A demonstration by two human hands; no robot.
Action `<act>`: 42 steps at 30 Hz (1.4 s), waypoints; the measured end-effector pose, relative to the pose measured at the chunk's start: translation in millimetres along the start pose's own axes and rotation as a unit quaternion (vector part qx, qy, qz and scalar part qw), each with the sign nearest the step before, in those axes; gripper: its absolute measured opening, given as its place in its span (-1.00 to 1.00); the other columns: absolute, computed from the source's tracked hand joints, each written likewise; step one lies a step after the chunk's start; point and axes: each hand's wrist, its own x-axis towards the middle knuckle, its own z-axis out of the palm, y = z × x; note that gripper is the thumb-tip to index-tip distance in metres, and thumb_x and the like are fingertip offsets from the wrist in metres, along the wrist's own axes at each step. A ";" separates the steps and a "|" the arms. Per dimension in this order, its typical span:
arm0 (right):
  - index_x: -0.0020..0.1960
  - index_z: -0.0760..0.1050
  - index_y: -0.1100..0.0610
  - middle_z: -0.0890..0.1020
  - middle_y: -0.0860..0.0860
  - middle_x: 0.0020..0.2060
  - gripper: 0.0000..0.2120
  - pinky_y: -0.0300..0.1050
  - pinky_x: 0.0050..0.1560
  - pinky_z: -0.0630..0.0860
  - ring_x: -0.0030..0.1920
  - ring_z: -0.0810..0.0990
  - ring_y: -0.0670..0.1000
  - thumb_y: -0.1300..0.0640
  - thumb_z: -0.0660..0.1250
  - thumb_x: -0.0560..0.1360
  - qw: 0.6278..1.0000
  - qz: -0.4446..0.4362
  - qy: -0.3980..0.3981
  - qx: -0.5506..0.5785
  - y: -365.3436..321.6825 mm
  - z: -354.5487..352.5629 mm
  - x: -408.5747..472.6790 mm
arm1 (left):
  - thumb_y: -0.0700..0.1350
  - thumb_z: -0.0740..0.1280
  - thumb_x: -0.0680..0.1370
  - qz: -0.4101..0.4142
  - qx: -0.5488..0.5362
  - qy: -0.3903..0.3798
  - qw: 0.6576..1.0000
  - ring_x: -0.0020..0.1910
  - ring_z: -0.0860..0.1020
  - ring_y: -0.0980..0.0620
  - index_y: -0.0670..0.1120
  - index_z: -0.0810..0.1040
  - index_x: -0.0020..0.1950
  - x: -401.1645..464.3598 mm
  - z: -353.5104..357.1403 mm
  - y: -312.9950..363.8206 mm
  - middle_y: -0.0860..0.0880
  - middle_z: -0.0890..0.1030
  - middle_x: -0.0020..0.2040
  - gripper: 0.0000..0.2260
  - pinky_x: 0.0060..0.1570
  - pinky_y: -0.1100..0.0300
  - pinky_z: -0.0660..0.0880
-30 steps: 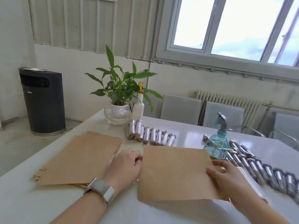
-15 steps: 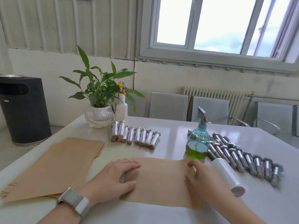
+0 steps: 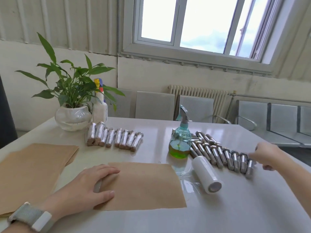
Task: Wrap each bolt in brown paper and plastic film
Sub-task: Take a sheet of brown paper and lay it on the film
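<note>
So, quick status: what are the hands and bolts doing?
Left hand flat on brown paper sheet. Right hand reaching over bare bolts, grip unclear. Film roll lying between.

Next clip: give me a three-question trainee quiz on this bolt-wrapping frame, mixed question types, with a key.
1. True or false: the left hand rests flat on the single brown paper sheet.
2. Which item lies on its side between that sheet and the row of bare bolts?
A. the spray bottle
B. the roll of plastic film
C. the potted plant
3. Fill in: the right hand reaches toward the near end of the row of ____.

Key
1. True
2. B
3. bare bolts; whether it grips one yet cannot be told through the blur.
</note>
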 end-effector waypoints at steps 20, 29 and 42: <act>-0.31 0.43 0.21 0.53 0.10 -0.42 -0.81 -0.22 -0.44 0.40 -0.35 0.58 0.08 0.21 0.31 0.46 0.999 0.012 -0.003 -0.039 21.9 33.8 -4.6 | 0.42 0.28 0.31 0.008 0.000 -0.006 1.000 0.32 0.27 0.45 0.34 0.42 0.27 1.5 -0.4 1.0 0.43 0.37 0.27 -0.45 0.35 0.36 0.17; 0.03 0.51 0.06 0.60 0.00 -0.10 -0.93 0.02 -0.04 0.51 -0.09 0.53 0.06 0.11 0.31 0.56 0.950 -0.291 0.096 0.053 -63.3 -4.5 -77.7 | 0.39 0.34 0.35 -0.003 0.004 -0.015 1.000 0.36 0.23 0.42 0.36 0.37 0.31 3.1 0.2 -1.2 0.46 0.32 0.31 -0.45 0.40 0.30 0.15; 0.22 0.48 -0.07 0.52 -0.07 0.12 -0.78 -0.10 0.00 0.42 0.15 0.49 0.02 0.04 0.25 0.59 0.820 -0.567 -0.072 -0.027 -169.2 101.8 -181.0 | 0.25 0.42 0.38 -0.034 -0.006 -0.032 0.999 0.28 0.18 0.55 0.36 0.21 0.38 -3.0 -4.0 7.6 0.46 0.28 0.32 -0.37 0.18 0.64 0.06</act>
